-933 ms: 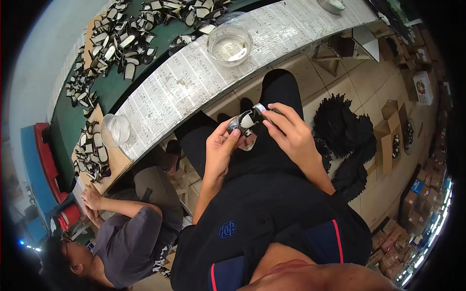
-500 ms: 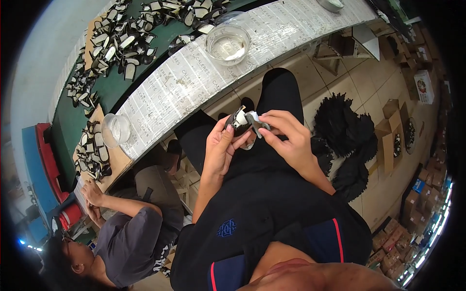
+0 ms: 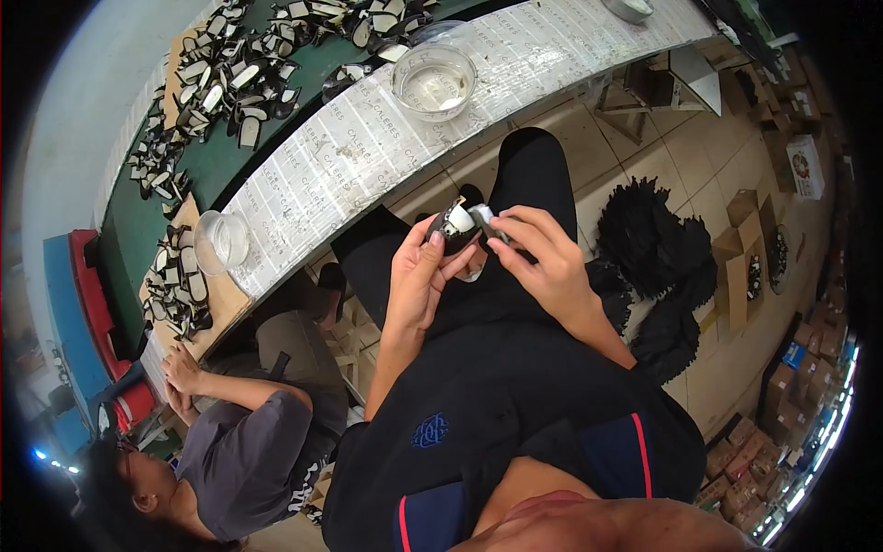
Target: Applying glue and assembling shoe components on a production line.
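Note:
Above my lap, my left hand (image 3: 418, 279) grips a small black shoe part (image 3: 448, 235) with a white patch on its upper side, the thumb lying along its near edge. Close beside it on the right, my right hand (image 3: 549, 264) pinches a small grey-and-white piece (image 3: 489, 219) between thumb and fingers. That piece is held right at the shoe part's right edge; whether the two touch, I cannot tell. What the small piece is made of does not show clearly.
A paper-covered bench edge (image 3: 354, 152) runs ahead of me, bearing clear plastic bowls (image 3: 434, 85). Similar black-and-white parts (image 3: 225, 83) lie heaped on the green surface behind. A co-worker (image 3: 244, 451) sits at left. Black cloth (image 3: 655, 241) and an open carton (image 3: 733, 247) lie on the right.
The grey-and-white piece has turned and sits slightly higher in my right fingers. The shoe part has tilted a little in my left hand. The co-worker's hands have shifted slightly.

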Motion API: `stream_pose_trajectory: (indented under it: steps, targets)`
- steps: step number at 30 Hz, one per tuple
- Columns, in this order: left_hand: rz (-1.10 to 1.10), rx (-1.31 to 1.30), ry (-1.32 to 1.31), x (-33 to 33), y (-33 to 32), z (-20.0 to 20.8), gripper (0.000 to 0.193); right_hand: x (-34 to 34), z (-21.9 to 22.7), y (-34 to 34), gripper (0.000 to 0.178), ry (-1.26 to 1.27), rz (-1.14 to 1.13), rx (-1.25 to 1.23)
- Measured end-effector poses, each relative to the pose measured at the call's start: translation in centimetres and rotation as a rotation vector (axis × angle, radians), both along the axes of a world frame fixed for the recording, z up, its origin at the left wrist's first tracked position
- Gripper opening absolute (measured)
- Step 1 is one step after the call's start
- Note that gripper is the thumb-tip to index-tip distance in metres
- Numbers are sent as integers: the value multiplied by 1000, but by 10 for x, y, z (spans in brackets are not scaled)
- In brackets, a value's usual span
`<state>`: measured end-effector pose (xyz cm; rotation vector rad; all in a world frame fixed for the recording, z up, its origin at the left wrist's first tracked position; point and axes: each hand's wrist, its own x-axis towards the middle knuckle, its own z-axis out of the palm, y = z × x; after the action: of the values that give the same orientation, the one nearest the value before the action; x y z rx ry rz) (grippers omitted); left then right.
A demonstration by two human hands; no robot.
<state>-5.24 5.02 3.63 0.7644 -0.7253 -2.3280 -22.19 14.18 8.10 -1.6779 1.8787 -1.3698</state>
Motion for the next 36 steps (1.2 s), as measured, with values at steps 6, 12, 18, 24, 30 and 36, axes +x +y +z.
stream_pose_trajectory:
  steps: [6, 12, 18, 24, 30, 36]
  targets:
    - [-5, 8, 4, -3, 0, 5, 41, -12, 0, 1, 25, 106, -102, -67]
    - [2, 33, 17, -1, 3, -2, 41, 0, 6, 5, 27, -106, 37, -8]
    - [16, 44, 11, -2, 3, -3, 40, -10, -4, 5, 26, 87, -79, -19]
    - [6, 40, 13, -2, 0, 1, 40, -9, 5, 2, 28, -7, -55, -54]
    - [-4, 54, 22, -1, -2, -5, 39, -3, -4, -1, 26, 25, 6, -8]
    - [8, 22, 0, 1, -3, 0, 41, -32, 4, 3, 23, -49, -217, -22]
